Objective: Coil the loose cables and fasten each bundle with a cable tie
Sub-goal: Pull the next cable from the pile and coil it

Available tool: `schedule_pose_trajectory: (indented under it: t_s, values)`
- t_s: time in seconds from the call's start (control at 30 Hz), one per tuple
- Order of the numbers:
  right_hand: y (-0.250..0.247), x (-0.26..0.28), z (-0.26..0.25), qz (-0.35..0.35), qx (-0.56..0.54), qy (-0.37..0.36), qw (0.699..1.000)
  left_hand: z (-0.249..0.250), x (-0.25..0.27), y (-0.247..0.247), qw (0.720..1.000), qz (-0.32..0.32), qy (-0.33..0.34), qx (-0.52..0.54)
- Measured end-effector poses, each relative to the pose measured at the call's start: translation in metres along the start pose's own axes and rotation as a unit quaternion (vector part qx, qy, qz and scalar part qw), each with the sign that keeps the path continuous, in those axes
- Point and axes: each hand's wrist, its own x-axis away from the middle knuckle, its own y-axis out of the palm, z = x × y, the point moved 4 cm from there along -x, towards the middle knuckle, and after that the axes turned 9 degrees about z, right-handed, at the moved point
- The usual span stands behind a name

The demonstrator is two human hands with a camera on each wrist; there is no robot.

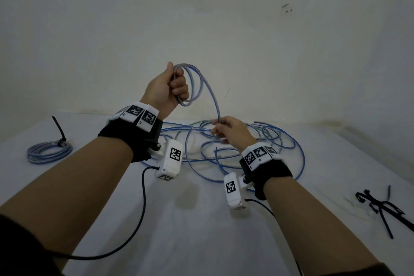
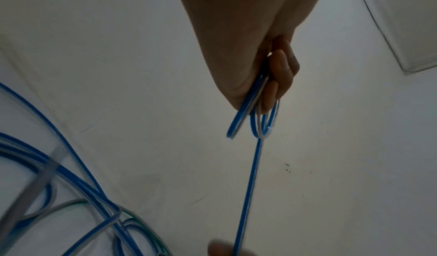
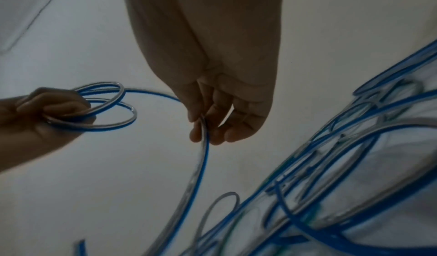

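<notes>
Coil in hand: a small coil (image 1: 190, 84) of blue-and-clear cable, a few loops, is held up above the loose tangle (image 1: 235, 148), so the loops hang free and stay one on another.
Left hand: the left hand (image 1: 167, 88) is fisted round one side of the coil, thumb up; that grip acts as the gathering point for each new loop.
Feeding strand: one strand (image 1: 212, 101) runs from the coil down to the right hand, then on into the tangle.
Right hand: the right hand (image 1: 228, 130) pinches the strand between thumb and fingertips just over the tangle, likely to guide and measure the next loop.
Loose tangle: most of the cable lies uncoiled on the tabletop (image 1: 201, 231), under and beyond the right hand.
Finished bundle: left of the tangle, well apart, lies a bundle (image 1: 49, 152) already bound with a black tie (image 1: 60, 134).
Spare ties: a few black cable ties (image 1: 380, 207) lie right of the tangle, within the right hand's reach for fastening.
Progress: as I judge it, the second coil is only begun.
</notes>
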Motion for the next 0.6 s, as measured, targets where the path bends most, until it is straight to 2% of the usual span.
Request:
schedule_pose_trajectory:
  t_s: [0.1,0.2,0.27,0.33,0.47,0.53,0.6]
  values:
    - [-0.003,0.003,0.014,0.011,0.032,0.033,0.999,0.004,-0.002,-0.012,0.999,0.027,0.044,0.004]
    - [-0.007,0.009,0.020,0.003,-0.004,0.056,0.998,0.005,-0.006,-0.023,0.994,0.072,0.087,0.005]
    - [-0.007,0.014,0.018,-0.034,-0.054,0.065,0.996,0.005,-0.007,-0.028,0.988,0.108,0.110,-0.003]
    - [-0.003,0.019,0.011,-0.098,-0.103,0.070,0.987,0.001,-0.007,-0.028,0.980,0.132,0.131,-0.063]
    - [0.008,0.030,-0.014,-0.196,-0.220,0.078,0.952,-0.022,-0.004,-0.019,0.953,0.100,0.144,-0.247]
    - [0.011,0.033,-0.028,-0.211,-0.243,0.049,0.946,-0.035,0.000,-0.014,0.938,0.075,0.138,-0.309]
    - [0.012,0.032,-0.040,-0.191,-0.245,0.023,0.950,-0.045,0.005,-0.011,0.926,0.061,0.132,-0.349]
